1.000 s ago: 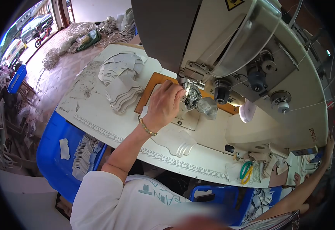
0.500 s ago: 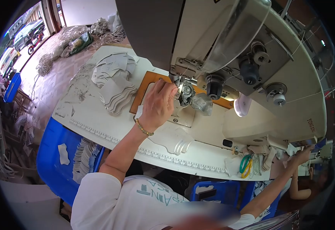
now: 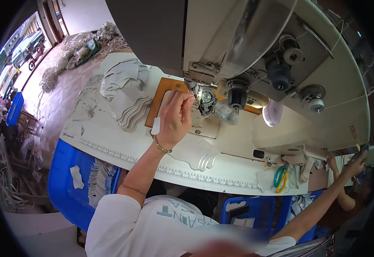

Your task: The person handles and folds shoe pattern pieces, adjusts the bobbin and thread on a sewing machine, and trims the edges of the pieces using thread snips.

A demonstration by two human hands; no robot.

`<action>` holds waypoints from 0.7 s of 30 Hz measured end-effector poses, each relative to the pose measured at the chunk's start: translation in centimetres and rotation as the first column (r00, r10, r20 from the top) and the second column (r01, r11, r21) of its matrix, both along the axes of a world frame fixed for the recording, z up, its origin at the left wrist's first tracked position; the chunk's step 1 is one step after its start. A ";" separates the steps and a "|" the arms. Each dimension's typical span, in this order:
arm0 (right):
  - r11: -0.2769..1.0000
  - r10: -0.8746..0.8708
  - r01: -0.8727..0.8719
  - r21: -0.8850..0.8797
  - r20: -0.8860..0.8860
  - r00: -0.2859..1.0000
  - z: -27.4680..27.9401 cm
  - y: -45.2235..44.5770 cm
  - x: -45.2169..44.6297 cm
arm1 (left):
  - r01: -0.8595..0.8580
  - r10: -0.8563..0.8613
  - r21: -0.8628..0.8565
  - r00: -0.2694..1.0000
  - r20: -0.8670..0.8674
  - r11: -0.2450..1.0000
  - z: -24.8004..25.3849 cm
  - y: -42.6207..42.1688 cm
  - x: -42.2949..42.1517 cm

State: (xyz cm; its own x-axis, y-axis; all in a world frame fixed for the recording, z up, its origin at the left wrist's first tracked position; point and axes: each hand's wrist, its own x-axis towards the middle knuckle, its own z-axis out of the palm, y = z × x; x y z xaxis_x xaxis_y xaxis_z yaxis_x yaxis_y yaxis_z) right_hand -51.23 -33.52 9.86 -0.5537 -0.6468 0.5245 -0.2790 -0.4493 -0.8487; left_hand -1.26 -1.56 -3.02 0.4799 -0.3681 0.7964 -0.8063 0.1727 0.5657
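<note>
My left hand (image 3: 176, 118), with a beaded bracelet at the wrist, is beside the needle area of a large sewing machine (image 3: 320, 137). Its thumb and fingers are pinched together; what they hold, if anything, is hidden. A small white piece (image 3: 156, 126) shows by its wrist side, near the orange-brown plate (image 3: 156, 103). Round metal parts (image 3: 206, 97) are exposed just right of the fingertips. My right hand (image 3: 356, 165) reaches past the machine's right end, small and unclear. Wavy white pieces (image 3: 131, 109) lie stacked left of my left hand, below a fanned pile (image 3: 122, 75).
A measuring strip (image 3: 187, 172) follows the table's near edge. Green and yellow scissors (image 3: 281, 179) lie at right. Blue bins (image 3: 62, 180) with white pieces stand below the table. Another person's arm (image 3: 344, 199) is at far right. Bundled material (image 3: 77, 49) lies on the floor.
My right hand went down and left toward the table, then back up and right beside the machine's end. My left hand stays pinched near the needle area. The whole view has shifted slightly.
</note>
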 end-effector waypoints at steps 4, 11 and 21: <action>0.994 -0.092 0.110 0.014 -0.451 0.888 4.4 -4.4 -3.3 | 0.019 -0.021 -0.037 0.998 -0.052 0.999 -0.5 0.3 -0.2; 0.971 -0.227 0.193 -0.138 -0.310 0.923 1.2 -3.9 -1.8 | 0.181 -0.189 -0.075 0.974 -0.124 0.981 0.2 0.9 -0.8; 0.876 0.299 -0.394 -0.277 -0.327 0.896 -7.9 19.4 20.9 | 0.432 -0.432 0.035 0.902 -0.018 0.901 -1.3 2.4 -4.2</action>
State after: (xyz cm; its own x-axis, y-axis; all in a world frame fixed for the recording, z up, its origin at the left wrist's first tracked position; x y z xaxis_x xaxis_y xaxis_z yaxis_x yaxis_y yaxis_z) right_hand -30.32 -14.13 1.95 -0.1352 -0.5347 0.8342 -0.2458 -0.7975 -0.5510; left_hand -5.50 0.87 -4.36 0.2741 -0.5699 0.7746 -0.6519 0.4821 0.5854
